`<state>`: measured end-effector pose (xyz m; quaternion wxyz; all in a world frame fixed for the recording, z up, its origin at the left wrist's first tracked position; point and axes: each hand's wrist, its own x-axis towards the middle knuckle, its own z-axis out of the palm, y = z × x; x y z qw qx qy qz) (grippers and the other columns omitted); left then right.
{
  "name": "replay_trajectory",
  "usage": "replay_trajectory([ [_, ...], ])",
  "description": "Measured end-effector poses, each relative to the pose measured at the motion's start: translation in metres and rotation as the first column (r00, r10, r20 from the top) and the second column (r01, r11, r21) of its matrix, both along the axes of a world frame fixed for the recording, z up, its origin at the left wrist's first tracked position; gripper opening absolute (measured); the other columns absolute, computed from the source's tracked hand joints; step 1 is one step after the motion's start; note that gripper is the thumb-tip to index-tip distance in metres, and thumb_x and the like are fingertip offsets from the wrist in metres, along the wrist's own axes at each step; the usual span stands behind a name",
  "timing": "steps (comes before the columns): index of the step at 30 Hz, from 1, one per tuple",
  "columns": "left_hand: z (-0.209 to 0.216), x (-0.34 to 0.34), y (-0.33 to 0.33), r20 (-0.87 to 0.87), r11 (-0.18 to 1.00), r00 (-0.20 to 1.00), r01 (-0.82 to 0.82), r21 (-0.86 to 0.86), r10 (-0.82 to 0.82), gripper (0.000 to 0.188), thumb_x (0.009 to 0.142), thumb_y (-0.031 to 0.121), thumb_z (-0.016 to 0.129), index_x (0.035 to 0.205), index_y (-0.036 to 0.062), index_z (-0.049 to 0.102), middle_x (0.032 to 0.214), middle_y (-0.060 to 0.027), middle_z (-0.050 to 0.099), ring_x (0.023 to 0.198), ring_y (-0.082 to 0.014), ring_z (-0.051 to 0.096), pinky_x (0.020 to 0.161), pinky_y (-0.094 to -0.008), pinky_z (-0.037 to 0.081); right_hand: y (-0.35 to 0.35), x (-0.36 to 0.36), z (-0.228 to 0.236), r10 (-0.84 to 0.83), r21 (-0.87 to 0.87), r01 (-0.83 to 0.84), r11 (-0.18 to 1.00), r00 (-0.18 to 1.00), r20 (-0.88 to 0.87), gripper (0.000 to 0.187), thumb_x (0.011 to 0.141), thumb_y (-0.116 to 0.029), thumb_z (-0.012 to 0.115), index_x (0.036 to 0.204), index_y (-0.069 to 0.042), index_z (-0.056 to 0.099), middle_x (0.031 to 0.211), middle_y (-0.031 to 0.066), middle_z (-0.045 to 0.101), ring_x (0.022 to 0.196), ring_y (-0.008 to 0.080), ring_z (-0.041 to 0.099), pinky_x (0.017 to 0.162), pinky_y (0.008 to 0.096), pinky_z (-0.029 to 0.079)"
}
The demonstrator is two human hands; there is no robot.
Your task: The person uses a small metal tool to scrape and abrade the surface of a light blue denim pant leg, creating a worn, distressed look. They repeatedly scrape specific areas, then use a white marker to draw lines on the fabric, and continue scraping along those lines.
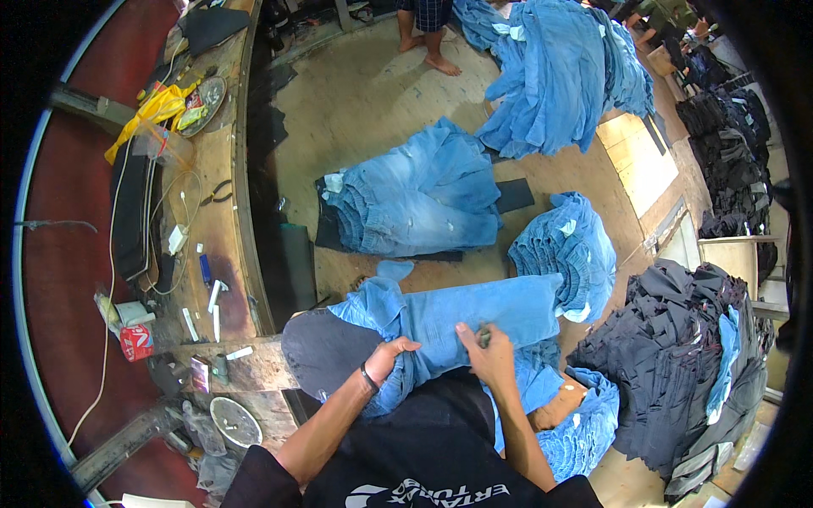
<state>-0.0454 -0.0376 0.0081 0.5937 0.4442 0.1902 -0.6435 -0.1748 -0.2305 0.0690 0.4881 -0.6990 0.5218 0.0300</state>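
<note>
A light blue denim trouser leg (483, 317) lies stretched out in front of me, its bunched part at the left over a dark rounded board (330, 351). My left hand (389, 362) grips the bunched denim near the board, thumb on top. On the flat part of the leg rests my right hand (491, 354), its fingers closed round a small greyish-green piece (483, 336) whose kind I cannot make out. More denim hangs down below the right hand.
Stacks of blue denim (415, 190) stand ahead, with a taller heap (550, 76) behind and a folded pile (567, 245) at the right. Dark garments (669, 364) are heaped at far right. A wooden bench (224, 279) with pliers (217, 193) runs along the left. Another person's bare feet (442, 64) show ahead.
</note>
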Motion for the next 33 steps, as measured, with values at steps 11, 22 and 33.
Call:
replay_trajectory([
  [11,0.038,-0.01,-0.045,0.575,0.994,0.817,0.092,-0.057,-0.043,0.045,0.093,0.028,0.082,0.124,-0.0014,0.07,0.116,-0.0061,0.073,0.105,-0.0152,0.064,0.097,-0.035,0.052,0.017,0.002,-0.014,0.117,-0.159,-0.085,0.984,0.971,0.207,0.04,0.102,-0.02,0.066,0.073,-0.001,0.048,0.062,0.002,0.039,0.064,0.0124,0.036,0.055,0.0372,0.034],
  [22,0.032,-0.015,-0.032,0.591,0.988,0.805,0.046,-0.145,0.049,0.052,0.096,0.028,0.078,0.134,-0.0037,0.062,0.125,-0.0107,0.07,0.116,-0.0205,0.063,0.106,-0.0384,0.049,0.001,0.009,0.015,0.162,-0.108,-0.142,0.984,0.966,0.202,0.036,0.104,-0.021,0.066,0.076,-0.003,0.052,0.067,-0.0023,0.046,0.066,0.007,0.04,0.059,0.0303,0.035],
  [33,0.036,0.01,-0.006,0.418,0.945,0.858,0.327,0.003,-0.298,0.047,0.094,0.03,0.078,0.128,-0.0021,0.068,0.115,-0.0061,0.072,0.104,-0.0152,0.064,0.094,-0.0337,0.052,0.005,0.016,0.039,0.0,0.57,-0.077,0.818,0.991,0.134,0.022,0.098,-0.022,0.075,0.098,-0.001,0.068,0.066,-0.0023,0.056,0.055,0.0041,0.047,0.048,0.0259,0.036],
])
